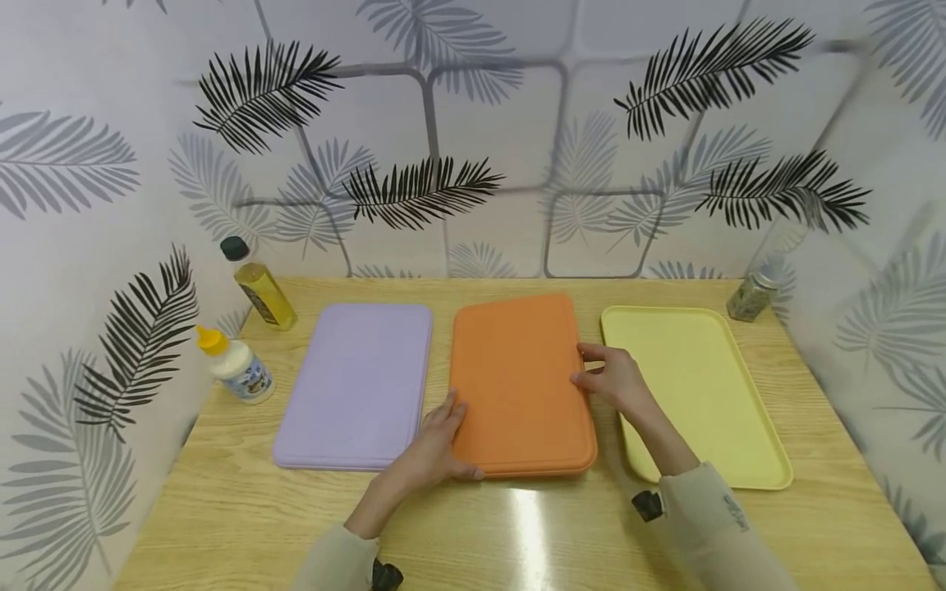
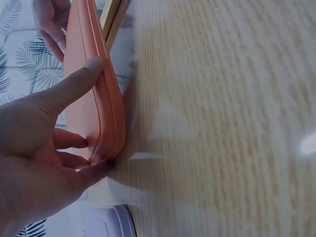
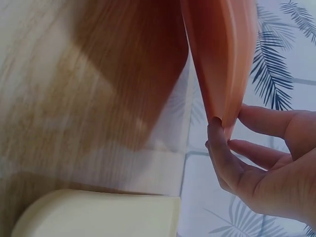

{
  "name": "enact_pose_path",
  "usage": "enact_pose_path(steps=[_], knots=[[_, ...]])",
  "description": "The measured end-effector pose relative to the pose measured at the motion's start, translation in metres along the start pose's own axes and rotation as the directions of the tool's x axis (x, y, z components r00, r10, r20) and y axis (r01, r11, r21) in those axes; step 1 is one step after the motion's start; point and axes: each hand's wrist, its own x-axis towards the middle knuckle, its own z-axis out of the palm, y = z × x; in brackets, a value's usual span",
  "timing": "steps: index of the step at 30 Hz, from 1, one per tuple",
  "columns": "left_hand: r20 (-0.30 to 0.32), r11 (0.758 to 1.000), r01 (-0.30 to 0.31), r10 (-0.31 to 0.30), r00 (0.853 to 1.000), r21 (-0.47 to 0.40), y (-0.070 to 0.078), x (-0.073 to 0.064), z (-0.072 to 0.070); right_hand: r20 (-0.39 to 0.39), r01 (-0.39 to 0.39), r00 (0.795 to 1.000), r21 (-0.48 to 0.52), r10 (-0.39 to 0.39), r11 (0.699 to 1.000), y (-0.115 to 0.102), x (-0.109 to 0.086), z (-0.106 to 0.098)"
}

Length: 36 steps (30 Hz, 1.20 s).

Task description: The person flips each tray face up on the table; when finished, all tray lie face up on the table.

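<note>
An orange tray [image 1: 521,377] with rounded corners, its flat face up, occupies the middle of the table. Its right side is raised off the wood, with a shadow below it in the right wrist view. At the near left corner my left hand [image 1: 432,447] grips the rim, thumb on the near edge and fingers round the left side. My right hand [image 1: 613,379] pinches the right edge between thumb and fingers. A lilac tray [image 1: 355,377] lies to the left, flat face up, and a yellow tray [image 1: 695,386] to the right has its raised rim upward.
On the left stand a white glue bottle [image 1: 240,369] with a yellow cap and a bottle of yellow liquid [image 1: 269,295] with a dark cap. A small jar [image 1: 752,294] stands at the back right. Leaf-patterned walls [image 1: 495,238] border the wooden table [image 1: 473,533].
</note>
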Motion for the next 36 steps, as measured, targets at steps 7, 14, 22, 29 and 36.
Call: enact_pose_path(steps=[7, 14, 22, 29, 36], knots=[[-0.009, 0.999, 0.022, -0.023, 1.000, -0.038, 0.003, -0.002, 0.001, 0.019, -0.015, 1.000, 0.098, 0.013, 0.995, -0.006, -0.003, -0.009], [-0.027, 0.998, 0.034, -0.035, 0.999, -0.047, 0.003, -0.004, 0.002, 0.015, 0.022, 1.000, 0.132, -0.024, 0.991, -0.005, -0.003, -0.015], [-0.054, 0.996, 0.028, -0.032, 0.998, -0.079, 0.006, -0.005, 0.005, 0.010, 0.006, 1.000, 0.192, -0.008, 0.981, -0.012, -0.002, -0.024], [-0.041, 0.995, 0.022, -0.026, 0.999, -0.092, 0.010, -0.008, 0.008, 0.026, 0.004, 1.000, 0.254, -0.011, 0.967, -0.018, -0.003, -0.030], [-0.056, 0.995, 0.003, -0.008, 0.998, -0.096, 0.012, -0.010, 0.011, 0.033, 0.015, 0.999, 0.299, -0.026, 0.954, -0.028, -0.002, -0.034]])
